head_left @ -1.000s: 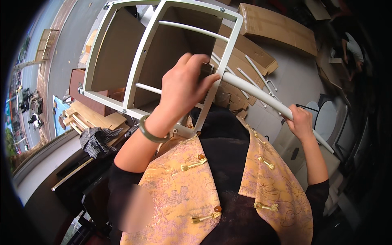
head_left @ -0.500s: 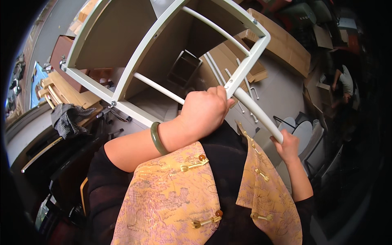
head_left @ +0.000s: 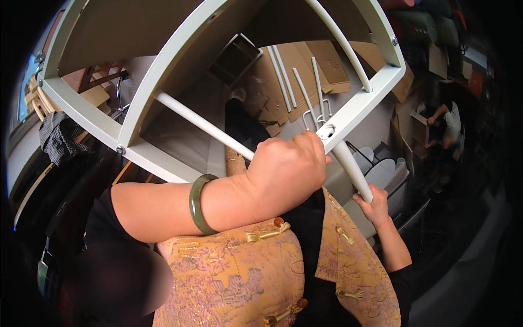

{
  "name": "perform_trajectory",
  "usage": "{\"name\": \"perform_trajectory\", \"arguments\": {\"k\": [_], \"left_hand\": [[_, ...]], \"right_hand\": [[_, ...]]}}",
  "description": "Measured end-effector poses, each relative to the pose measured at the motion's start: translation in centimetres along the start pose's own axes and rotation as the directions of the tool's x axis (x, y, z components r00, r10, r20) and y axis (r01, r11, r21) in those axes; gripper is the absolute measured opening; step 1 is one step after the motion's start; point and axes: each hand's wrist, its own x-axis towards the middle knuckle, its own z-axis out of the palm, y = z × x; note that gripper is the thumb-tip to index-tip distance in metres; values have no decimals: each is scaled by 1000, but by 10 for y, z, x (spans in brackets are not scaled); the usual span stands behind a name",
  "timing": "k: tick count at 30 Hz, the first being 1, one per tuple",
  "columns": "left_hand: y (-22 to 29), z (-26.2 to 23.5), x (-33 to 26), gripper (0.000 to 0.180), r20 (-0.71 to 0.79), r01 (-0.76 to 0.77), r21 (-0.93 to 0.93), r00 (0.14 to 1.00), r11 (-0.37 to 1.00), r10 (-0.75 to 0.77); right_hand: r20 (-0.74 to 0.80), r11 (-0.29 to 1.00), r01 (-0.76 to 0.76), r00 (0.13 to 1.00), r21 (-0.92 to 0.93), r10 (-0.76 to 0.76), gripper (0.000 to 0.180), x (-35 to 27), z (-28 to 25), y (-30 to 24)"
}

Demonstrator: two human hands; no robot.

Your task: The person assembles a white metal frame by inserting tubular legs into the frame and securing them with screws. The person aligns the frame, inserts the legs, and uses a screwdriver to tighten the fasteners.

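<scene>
White frame [head_left: 136, 136]: the largest item, a painted metal chair or stool base held upside down and tilted, filling the upper half of the view. Compared with a second ago it has swung nearer and higher, its corner joint now lying directly above the left hand. Brown seat underside visible within the rails.

Cardboard sheets [head_left: 321, 60]: flattened packaging on the floor beyond the frame, with loose white rods [head_left: 297, 82] lying across them, apart from the work in hand.

Person's garment: gold patterned vest [head_left: 239, 278] over dark sleeves, lower centre.

Left hand [head_left: 286, 171]: closed in a fist at the frame's corner, wrapped about the crossbar where it meets the joint. It has shifted from mid-rail to this corner over the last second. A green bangle [head_left: 197, 203] sits on the wrist.

Tapered white leg [head_left: 354, 171]: runs down and rightward from the corner socket [head_left: 327, 131]. Its upper end appears to be seated at the socket, though the fist hides the join, so how far it is home cannot be told.

Right hand [head_left: 373, 204]: fingers curled tight round the leg's lower end, as before, but now drawn closer to the frame.

Reading of the change: frame and leg have been brought together at one corner, which suggests the leg is being fitted or turned into place.

Co-worker [head_left: 444, 122]: far right, blurred, seated among boxes.
</scene>
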Motion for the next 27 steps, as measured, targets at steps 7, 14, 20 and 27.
{"name": "perform_trajectory", "arguments": {"k": [7, 14, 20, 27], "left_hand": [[-4, -4, -2, 36, 26, 8, 8, 1000, 1000, -8], [-3, -1, -7, 36, -11, -7, 47, 1000, 999, 7], [-7, -1, -12, 39, -44, 21, 22, 999, 1000, -20], [-6, -2, -10, 40, -16, 4, 15, 1000, 1000, -4]], "right_hand": [[432, 949, -231, 894, 215, 120, 29, 13, -18, 8], [133, 984, -131, 985, 118, 115, 30, 9, 22, 1], [-102, 994, -72, 993, -82, 64, 30, 2, 39, -7], [157, 987, -141, 979, 79, 127, 25, 18, 10, -7]]}}
